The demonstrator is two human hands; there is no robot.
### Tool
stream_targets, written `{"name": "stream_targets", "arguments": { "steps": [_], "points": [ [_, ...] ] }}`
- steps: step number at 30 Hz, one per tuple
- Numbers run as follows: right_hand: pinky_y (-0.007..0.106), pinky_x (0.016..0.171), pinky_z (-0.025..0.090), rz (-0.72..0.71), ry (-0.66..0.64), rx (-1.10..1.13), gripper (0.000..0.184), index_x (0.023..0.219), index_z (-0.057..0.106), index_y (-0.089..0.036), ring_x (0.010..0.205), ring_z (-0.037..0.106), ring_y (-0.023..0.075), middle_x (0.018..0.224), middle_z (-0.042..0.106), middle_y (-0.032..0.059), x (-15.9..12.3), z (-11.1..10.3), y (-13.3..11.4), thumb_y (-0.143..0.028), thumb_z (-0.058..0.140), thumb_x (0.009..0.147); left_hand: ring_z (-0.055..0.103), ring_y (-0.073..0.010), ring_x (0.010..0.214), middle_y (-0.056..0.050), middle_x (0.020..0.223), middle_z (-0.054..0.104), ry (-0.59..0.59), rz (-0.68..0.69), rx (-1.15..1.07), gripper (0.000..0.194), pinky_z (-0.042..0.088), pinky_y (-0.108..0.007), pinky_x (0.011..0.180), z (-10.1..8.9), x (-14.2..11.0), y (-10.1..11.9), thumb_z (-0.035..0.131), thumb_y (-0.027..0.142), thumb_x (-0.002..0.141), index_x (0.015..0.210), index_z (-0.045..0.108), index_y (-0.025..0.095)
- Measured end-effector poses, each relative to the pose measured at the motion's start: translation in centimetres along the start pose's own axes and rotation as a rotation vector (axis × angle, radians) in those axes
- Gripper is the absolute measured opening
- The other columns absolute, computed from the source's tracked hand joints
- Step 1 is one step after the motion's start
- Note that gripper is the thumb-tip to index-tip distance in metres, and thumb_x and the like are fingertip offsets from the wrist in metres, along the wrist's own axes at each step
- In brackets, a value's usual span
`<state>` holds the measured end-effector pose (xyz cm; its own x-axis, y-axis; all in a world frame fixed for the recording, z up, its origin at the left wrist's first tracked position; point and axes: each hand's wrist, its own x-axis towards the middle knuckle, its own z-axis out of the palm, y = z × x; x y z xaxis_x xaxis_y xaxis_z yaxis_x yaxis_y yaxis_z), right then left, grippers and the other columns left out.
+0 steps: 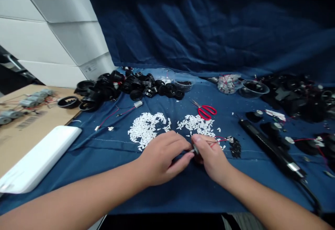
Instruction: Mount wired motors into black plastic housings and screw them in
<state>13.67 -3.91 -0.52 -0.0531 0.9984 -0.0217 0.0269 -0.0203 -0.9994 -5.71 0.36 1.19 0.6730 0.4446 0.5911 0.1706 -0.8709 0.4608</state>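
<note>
My left hand point(163, 156) and my right hand point(210, 155) meet over the blue cloth point(183, 188) near the table's front. Both are closed in a pinch on a small metal part point(195, 149) between them. A thin red wire point(218, 141) runs from that part to the right, toward a tiny connector point(230, 139). Just beyond my fingers lie two heaps of small white plastic pieces point(146, 128), and a little pile of black bits point(235, 148) sits to the right.
Red-handled scissors point(206, 111) lie behind the white heaps. Black round parts point(117, 85) crowd the back left, more black parts point(300, 97) the right. Clear plastic bowls point(253, 88) stand at the back. A black tool point(272, 149) lies right; a white tray point(39, 158) and cardboard point(15, 132) left.
</note>
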Motion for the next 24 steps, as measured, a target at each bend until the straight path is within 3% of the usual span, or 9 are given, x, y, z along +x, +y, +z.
{"name": "stream_targets", "arguments": {
  "steps": [9, 14, 16, 19, 24],
  "points": [
    [0.023, 0.05, 0.033, -0.047, -0.054, 0.055, 0.05, 0.08, 0.049, -0.021, 0.056, 0.036, 0.01, 0.066, 0.036, -0.0055, -0.4, -0.2, 0.9, -0.064, 0.061, 0.1, 0.063, -0.0169, 0.08, -0.005, 0.089, 0.073, 0.011, -0.049, 0.084, 0.017, 0.049, -0.031, 0.075, 0.0, -0.4, -0.4, 0.055, 0.027, 0.107, 0.099, 0.067, 0.017],
    [0.022, 0.047, 0.038, -0.101, -0.005, 0.126, 0.04, 0.101, 0.054, -0.023, 0.052, 0.047, 0.0072, 0.082, 0.05, -0.0053, -0.1, 0.1, 0.0, -0.058, 0.074, 0.095, 0.068, -0.0162, 0.092, -0.003, 0.1, 0.077, -0.09, -0.016, 0.219, 0.024, 0.053, -0.029, 0.086, -2.0, 1.0, -1.4, 0.052, 0.039, 0.11, 0.11, 0.068, 0.021],
    [0.022, 0.047, 0.037, -0.109, 0.015, 0.16, 0.04, 0.101, 0.054, -0.023, 0.049, 0.047, 0.0064, 0.08, 0.048, -0.0062, 0.2, -0.1, -0.2, -0.057, 0.075, 0.094, 0.069, -0.018, 0.103, -0.004, 0.111, 0.076, -0.139, -0.045, 0.323, 0.028, 0.054, -0.032, 0.094, -3.8, 2.4, -3.3, 0.054, 0.045, 0.109, 0.118, 0.069, 0.022],
    [0.023, 0.046, 0.038, -0.114, 0.062, 0.196, 0.042, 0.101, 0.055, -0.023, 0.048, 0.045, 0.006, 0.076, 0.045, -0.0075, 0.8, -0.7, -0.1, -0.057, 0.077, 0.093, 0.067, -0.0229, 0.111, -0.008, 0.117, 0.073, -0.164, -0.183, 0.542, 0.026, 0.053, -0.043, 0.104, -7.2, 4.7, -7.6, 0.056, 0.039, 0.109, 0.118, 0.069, 0.018],
    [0.024, 0.049, 0.042, -0.117, 0.118, 0.222, 0.043, 0.099, 0.055, -0.022, 0.049, 0.043, 0.006, 0.073, 0.044, -0.0076, 1.7, -1.5, 0.2, -0.059, 0.077, 0.092, 0.067, -0.0263, 0.117, -0.012, 0.132, 0.066, -0.236, -0.392, 0.798, 0.035, 0.059, -0.049, 0.099, -11.0, 5.9, -14.4, 0.069, 0.037, 0.103, 0.13, 0.065, 0.015]
  ]
}}
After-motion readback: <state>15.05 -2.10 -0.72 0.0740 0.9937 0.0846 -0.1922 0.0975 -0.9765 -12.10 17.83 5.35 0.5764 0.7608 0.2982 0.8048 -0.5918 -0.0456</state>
